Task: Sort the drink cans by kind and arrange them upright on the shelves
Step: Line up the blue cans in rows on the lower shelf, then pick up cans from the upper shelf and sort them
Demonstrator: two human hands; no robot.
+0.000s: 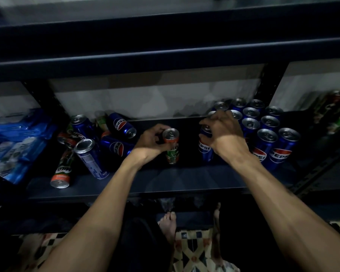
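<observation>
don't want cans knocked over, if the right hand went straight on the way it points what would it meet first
Likely the upright Pepsi cans just beyond the right hand; depth is unclear.

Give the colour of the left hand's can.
The can is green with an orange top band; head view.

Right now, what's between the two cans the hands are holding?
Nothing: the head view shows only bare shelf between the left hand's Milo can and the right hand's Pepsi can.

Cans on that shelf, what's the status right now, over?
Left grip holds an upright Milo can. Right grip holds a Pepsi can by its top, beside the upright Pepsi group. Toppled cans piled at left.
</observation>
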